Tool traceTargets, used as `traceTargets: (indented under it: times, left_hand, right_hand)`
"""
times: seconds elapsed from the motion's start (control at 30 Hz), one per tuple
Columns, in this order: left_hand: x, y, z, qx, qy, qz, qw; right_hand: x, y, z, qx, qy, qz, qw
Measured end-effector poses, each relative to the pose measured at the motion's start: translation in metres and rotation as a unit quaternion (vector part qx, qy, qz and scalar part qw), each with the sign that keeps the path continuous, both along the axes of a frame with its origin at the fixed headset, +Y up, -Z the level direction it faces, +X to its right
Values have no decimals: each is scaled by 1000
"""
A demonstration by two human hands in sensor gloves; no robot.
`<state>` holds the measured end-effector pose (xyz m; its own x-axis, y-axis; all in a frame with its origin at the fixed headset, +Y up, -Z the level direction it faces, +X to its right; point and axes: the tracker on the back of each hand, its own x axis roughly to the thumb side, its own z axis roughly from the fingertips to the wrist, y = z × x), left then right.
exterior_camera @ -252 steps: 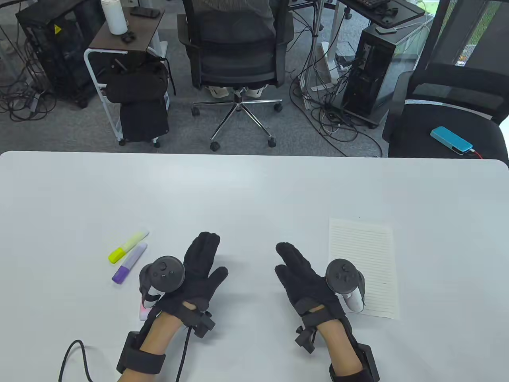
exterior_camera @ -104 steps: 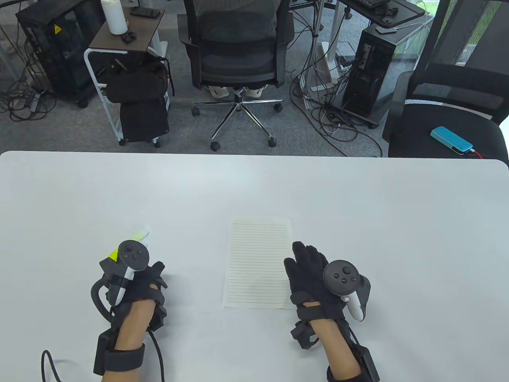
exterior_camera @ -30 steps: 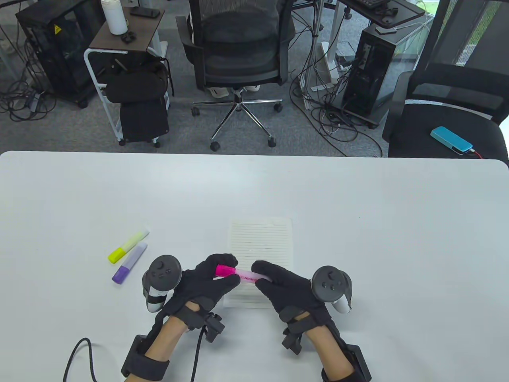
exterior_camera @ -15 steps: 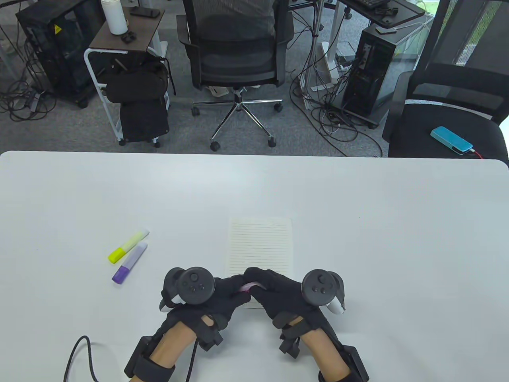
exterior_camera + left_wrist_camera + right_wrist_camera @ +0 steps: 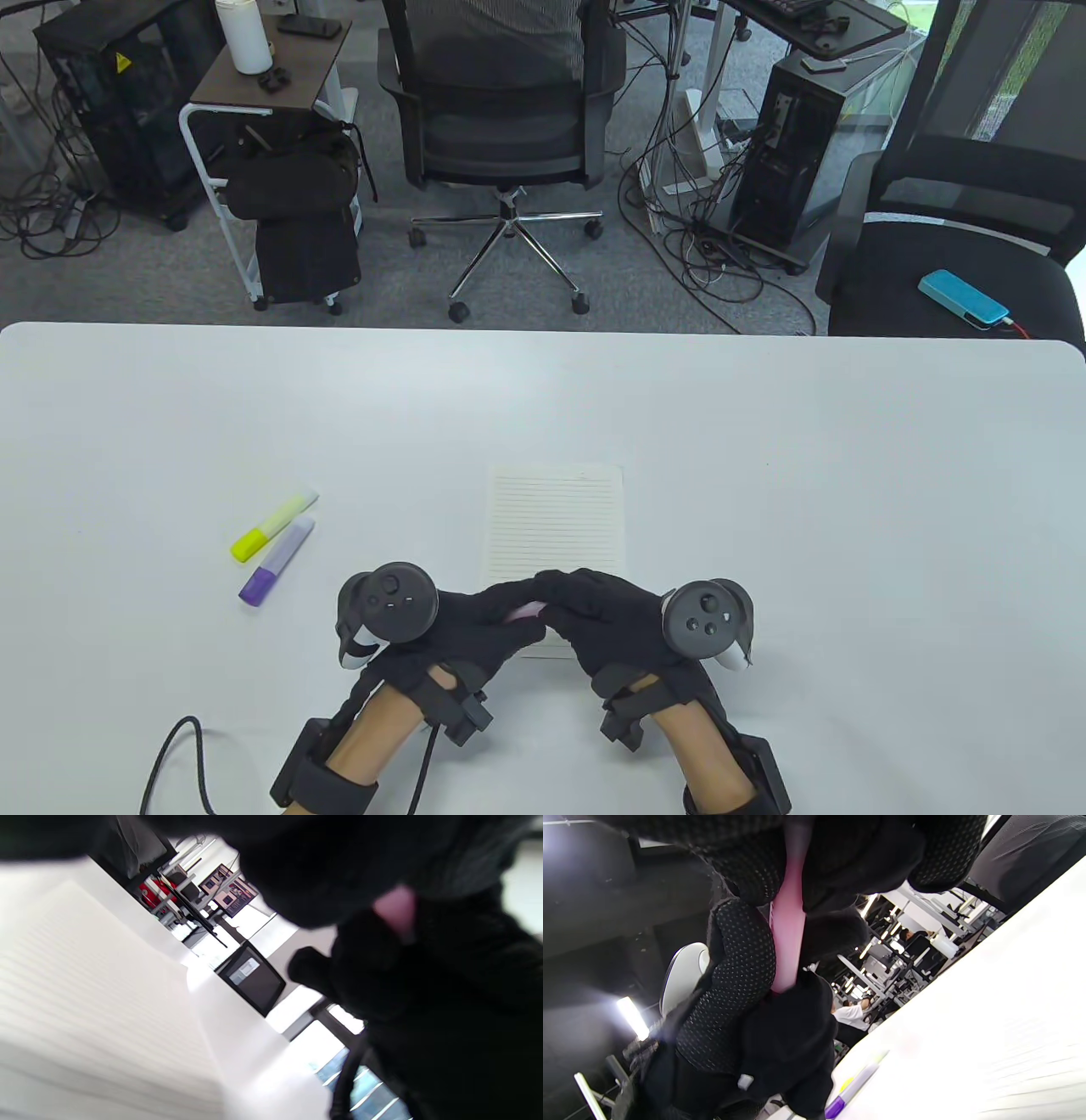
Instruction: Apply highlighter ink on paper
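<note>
Even daylight is filling the table view, and the glossy white table is giving back a soft sheen beyond the hands, which are casting only faint shadows. The left wrist view is blurring heavily; the lined white paper sheet is smearing into pale bands. In the right wrist view, bright lamps are flaring and the table is washing out.

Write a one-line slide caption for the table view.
Both gloved hands, left hand and right hand, grip a pink highlighter over the near end of the lined paper.
</note>
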<state>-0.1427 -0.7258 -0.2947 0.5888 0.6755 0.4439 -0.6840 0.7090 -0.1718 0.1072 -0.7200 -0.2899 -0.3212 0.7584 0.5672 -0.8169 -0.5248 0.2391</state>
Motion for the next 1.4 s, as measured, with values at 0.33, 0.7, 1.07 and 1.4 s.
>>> traceTargets:
  times: [0.33, 0.7, 1.07, 1.4]
  left_hand:
    - [-49, -6, -15, -8, 177, -183, 967]
    - [-53, -36, -29, -133, 199, -383, 892]
    - [-52, -38, -28, -159, 197, -398, 882]
    - [-48, -34, -25, -151, 186, -401, 884]
  right_hand:
    - [48, -2, -10, -16, -173, 80, 982]
    - [36, -12, -14, -46, -162, 142, 975]
    - [29, -17, -13, -53, -164, 156, 973]
    - [28, -16, -13, -55, -163, 154, 973]
